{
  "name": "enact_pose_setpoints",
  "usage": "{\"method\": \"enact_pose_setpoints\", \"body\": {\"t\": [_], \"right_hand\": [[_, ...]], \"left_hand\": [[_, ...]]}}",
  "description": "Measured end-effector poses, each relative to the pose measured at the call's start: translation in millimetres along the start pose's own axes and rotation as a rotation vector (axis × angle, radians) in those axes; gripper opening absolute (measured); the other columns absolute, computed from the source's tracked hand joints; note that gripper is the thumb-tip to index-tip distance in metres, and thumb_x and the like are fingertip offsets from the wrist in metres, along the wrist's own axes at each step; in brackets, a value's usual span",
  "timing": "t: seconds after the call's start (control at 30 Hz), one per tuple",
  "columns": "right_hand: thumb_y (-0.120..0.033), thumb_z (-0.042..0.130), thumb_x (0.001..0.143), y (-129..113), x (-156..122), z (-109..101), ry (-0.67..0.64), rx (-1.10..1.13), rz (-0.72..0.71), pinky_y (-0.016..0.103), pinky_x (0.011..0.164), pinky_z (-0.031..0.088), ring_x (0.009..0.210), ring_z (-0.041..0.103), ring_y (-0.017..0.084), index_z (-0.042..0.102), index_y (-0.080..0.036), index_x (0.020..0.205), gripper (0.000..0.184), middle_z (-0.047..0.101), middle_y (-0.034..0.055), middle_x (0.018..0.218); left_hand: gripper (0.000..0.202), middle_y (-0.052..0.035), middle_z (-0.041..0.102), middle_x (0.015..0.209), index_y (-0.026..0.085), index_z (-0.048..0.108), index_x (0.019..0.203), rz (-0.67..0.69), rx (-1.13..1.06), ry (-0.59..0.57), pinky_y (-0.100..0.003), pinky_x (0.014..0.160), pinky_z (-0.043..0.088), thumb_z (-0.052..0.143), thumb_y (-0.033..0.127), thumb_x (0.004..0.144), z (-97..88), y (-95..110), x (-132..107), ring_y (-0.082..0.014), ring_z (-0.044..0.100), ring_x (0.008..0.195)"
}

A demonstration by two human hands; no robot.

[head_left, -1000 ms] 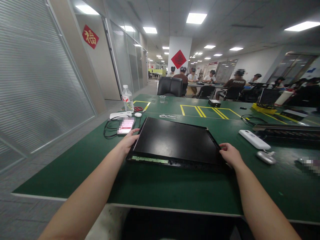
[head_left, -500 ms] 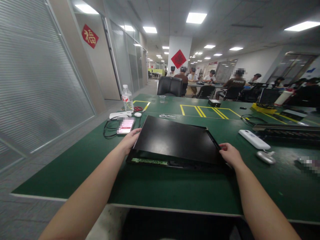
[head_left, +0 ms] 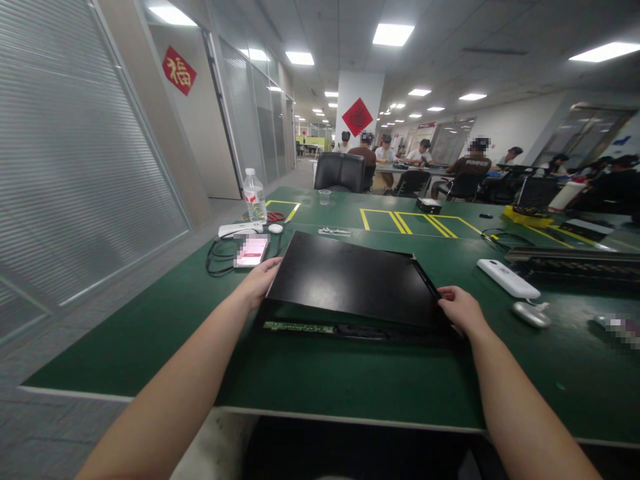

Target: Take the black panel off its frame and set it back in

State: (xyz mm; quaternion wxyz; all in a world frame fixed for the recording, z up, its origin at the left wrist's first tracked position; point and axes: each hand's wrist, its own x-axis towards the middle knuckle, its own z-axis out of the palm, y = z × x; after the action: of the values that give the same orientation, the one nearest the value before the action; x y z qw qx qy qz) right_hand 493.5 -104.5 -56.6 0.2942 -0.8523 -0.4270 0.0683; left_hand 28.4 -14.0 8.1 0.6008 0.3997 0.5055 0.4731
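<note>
A flat black display panel (head_left: 353, 273) is held tilted over a black frame (head_left: 395, 333). Along the frame's near side runs a narrow green circuit board (head_left: 300, 327). A gap shows between the panel's near edge and the frame, with green tabletop visible through it. My left hand (head_left: 261, 279) is closed on the panel's left edge, its fingertips hidden underneath. At the right edge, where panel and frame come close together, my right hand (head_left: 461, 308) is closed with thumb and fingers pinching; I cannot tell whether it also touches the frame.
On the green table (head_left: 150, 333), a phone (head_left: 251, 251), black cable and water bottle (head_left: 255, 197) stand at left. Calipers (head_left: 335, 232) lie behind the panel. To the right are a white power bank (head_left: 507, 279) and a silver device (head_left: 531, 315). People sit at far tables.
The panel's near edge has risen slightly from the frame, so the gap shows more green tabletop and the circuit board is seen more fully. Both hands keep their grip.
</note>
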Motion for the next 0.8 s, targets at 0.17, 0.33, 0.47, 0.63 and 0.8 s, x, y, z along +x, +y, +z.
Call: {"method": "enact_pose_setpoints", "body": {"t": [0.17,0.33,0.47,0.63,0.8], "right_hand": [[-0.013,0.066,0.075,0.3,0.5,0.5,-0.005,-0.005,0.001,0.026,0.067,0.048,0.077,0.068,0.018,0.076,-0.019,0.103,0.03,0.075,0.0066,0.091],[-0.014,0.065,0.077,-0.9,-0.8,-0.7,-0.02,-0.004,0.003,0.027,0.068,0.048,0.079,0.068,0.018,0.076,-0.018,0.106,0.03,0.075,0.0079,0.094],[-0.013,0.065,0.077,-2.1,-2.0,-1.2,-0.011,-0.001,-0.002,0.027,0.069,0.049,0.081,0.069,0.019,0.076,-0.019,0.104,0.029,0.075,0.0074,0.093],[-0.014,0.066,0.076,-1.4,-1.4,-1.4,-0.003,-0.001,-0.005,0.028,0.068,0.048,0.08,0.069,0.019,0.076,-0.019,0.103,0.029,0.076,0.0077,0.093],[-0.014,0.067,0.075,-1.4,-1.0,-1.4,-0.004,-0.003,0.0,0.026,0.067,0.048,0.078,0.069,0.018,0.076,-0.02,0.103,0.029,0.075,0.0062,0.09]], "left_hand": [[0.036,-0.0048,0.077,0.072,0.013,0.074,0.111,0.001,0.0,0.004,-0.021,0.052,0.053,0.088,0.024,0.079,1.8,1.3,-3.1,-0.0147,0.069,0.054],[0.038,-0.0052,0.077,0.073,0.014,0.074,0.111,-0.002,0.013,0.007,-0.022,0.054,0.053,0.089,0.026,0.078,0.7,0.4,-1.9,-0.0156,0.069,0.056],[0.035,-0.0054,0.077,0.073,0.014,0.075,0.106,0.008,0.012,0.003,-0.022,0.055,0.053,0.09,0.026,0.077,0.3,0.6,-1.7,-0.0162,0.07,0.057],[0.038,-0.005,0.076,0.072,0.015,0.075,0.103,0.007,0.015,0.006,-0.022,0.054,0.052,0.093,0.027,0.072,-0.2,0.7,-1.7,-0.0167,0.07,0.057],[0.048,-0.0048,0.076,0.071,0.014,0.074,0.107,0.01,0.022,0.002,-0.022,0.053,0.052,0.096,0.029,0.068,-1.4,-0.8,0.0,-0.0172,0.07,0.057]]}}
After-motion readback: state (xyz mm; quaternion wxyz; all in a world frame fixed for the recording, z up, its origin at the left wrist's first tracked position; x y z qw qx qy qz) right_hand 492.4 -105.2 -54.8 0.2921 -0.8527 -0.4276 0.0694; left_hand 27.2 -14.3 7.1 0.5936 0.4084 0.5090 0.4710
